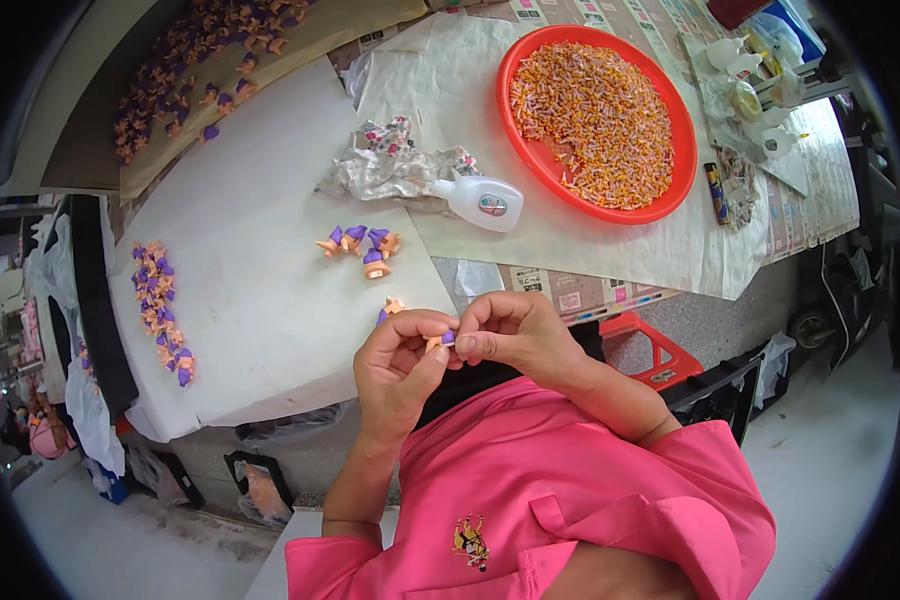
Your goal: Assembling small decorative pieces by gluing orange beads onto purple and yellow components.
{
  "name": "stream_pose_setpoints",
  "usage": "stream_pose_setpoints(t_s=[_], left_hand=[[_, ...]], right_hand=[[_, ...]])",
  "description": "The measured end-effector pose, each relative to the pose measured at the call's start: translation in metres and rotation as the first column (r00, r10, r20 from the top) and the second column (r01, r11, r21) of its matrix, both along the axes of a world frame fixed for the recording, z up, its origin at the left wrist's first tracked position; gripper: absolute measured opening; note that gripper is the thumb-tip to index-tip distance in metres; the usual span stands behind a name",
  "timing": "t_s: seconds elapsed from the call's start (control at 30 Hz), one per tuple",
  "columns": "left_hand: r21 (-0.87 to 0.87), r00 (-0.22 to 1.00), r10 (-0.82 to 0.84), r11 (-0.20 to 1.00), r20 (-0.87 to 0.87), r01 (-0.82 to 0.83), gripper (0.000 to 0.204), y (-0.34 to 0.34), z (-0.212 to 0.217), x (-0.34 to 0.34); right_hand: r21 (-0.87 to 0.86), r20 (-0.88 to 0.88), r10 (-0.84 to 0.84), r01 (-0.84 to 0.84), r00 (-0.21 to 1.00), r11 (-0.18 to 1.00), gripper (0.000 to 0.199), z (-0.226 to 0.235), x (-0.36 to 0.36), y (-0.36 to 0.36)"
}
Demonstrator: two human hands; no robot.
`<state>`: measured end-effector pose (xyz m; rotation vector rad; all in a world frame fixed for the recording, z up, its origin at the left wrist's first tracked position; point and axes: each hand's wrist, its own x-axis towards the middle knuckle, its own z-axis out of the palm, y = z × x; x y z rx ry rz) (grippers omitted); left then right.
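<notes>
Figurine (445,337) sits pinched in left hand (394,366) while right hand (530,342) pinches a pale piece (449,345) beside it.

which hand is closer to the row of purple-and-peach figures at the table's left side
The left hand. It pinches a small figure to the right of the row of figures; the right hand is farther right, beyond that small figure.

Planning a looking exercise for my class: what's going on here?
A person in a pink shirt holds a small purple-and-peach piece in the left hand, with the right hand close against it. A few similar pieces sit on the white tabletop, a strip of more at its left. Beyond are a white bottle and a red tray of tiny orange-and-pale parts.
</notes>
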<state>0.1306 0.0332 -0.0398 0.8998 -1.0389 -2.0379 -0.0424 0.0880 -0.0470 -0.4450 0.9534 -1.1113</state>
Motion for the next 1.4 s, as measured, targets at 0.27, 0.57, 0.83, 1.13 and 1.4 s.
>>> stream_pose_setpoints(t_s=[0.27,0.57,0.83,1.13,1.4], left_hand=[[0.230,0.998,0.031,0.973,-0.048,-0.019,0.018,-0.015,0.018,0.025],[0.250,0.996,0.082,0.966,-0.040,-0.069,0.018,-0.031,0.035,0.056],[0.173,0.997,0.040,0.984,-0.058,-0.030,0.020,-0.026,0.035,0.065],[0.211,0.998,-0.009,0.977,-0.060,0.022,0.017,-0.024,0.033,0.059],[0.211,0.999,-0.013,0.977,-0.053,0.024,0.020,-0.018,0.033,0.047]], right_hand=[[-0.097,-0.077,-0.108,0.100,0.991,0.990,0.012,0.019,0.025,-0.007],[-0.133,-0.214,-0.073,0.045,0.974,0.990,0.012,0.026,0.048,-0.016],[-0.435,-0.585,-0.200,-0.096,0.786,0.895,0.026,0.042,0.061,-0.030],[-0.501,-0.687,-0.263,-0.180,0.677,0.847,0.026,0.039,0.054,-0.025],[-0.454,-0.652,-0.206,-0.158,0.730,0.877,0.027,0.034,0.043,-0.019]])
